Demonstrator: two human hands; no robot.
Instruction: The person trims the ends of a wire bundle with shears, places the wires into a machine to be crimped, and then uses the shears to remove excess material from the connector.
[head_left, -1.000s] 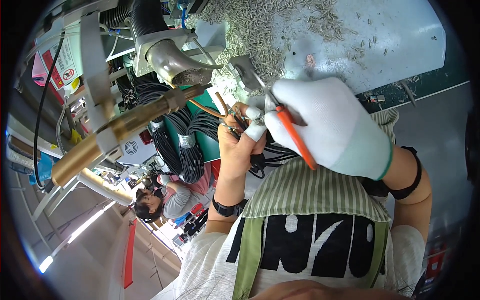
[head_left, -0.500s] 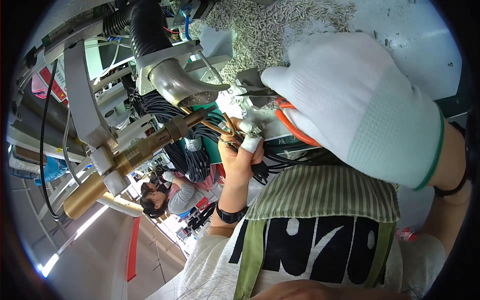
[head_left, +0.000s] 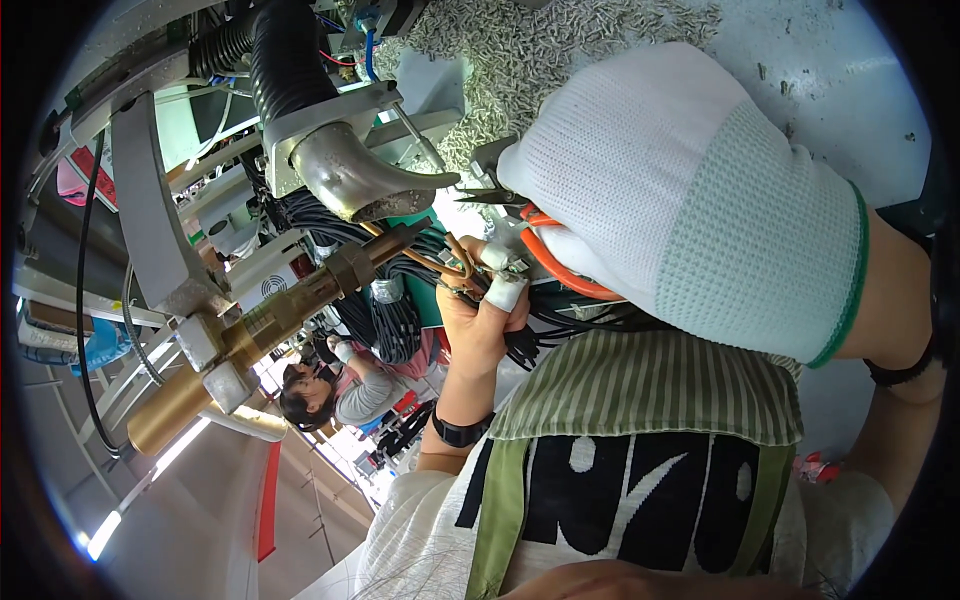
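Note:
My left hand (head_left: 478, 315), with white wraps on its thumb and a fingertip, pinches a bundle of thin black cables (head_left: 570, 318). Small metal connector ends (head_left: 512, 267) stick out between the wrapped digits. My right hand (head_left: 640, 180), in a white knitted glove with a pale green cuff, is closed around orange-handled snips (head_left: 565, 268). Their dark pointed blades (head_left: 490, 197) face left, above the connectors and apart from them. The glove hides most of the grip. A brown bent tube (head_left: 462, 262) curves right beside my left fingers.
A brass rod with a dark tip (head_left: 345, 270) and a metal nozzle (head_left: 370, 175) on a black hose (head_left: 285, 60) stand close left of my hands. Small metal pieces (head_left: 500, 60) lie heaped on the far worktop. Black cable coils (head_left: 395, 325) hang behind. A person (head_left: 340, 390) sits beyond.
My right hand has shifted left with the snips, so the blades are further left. My left hand stays nearly where it was, still pinching the cables.

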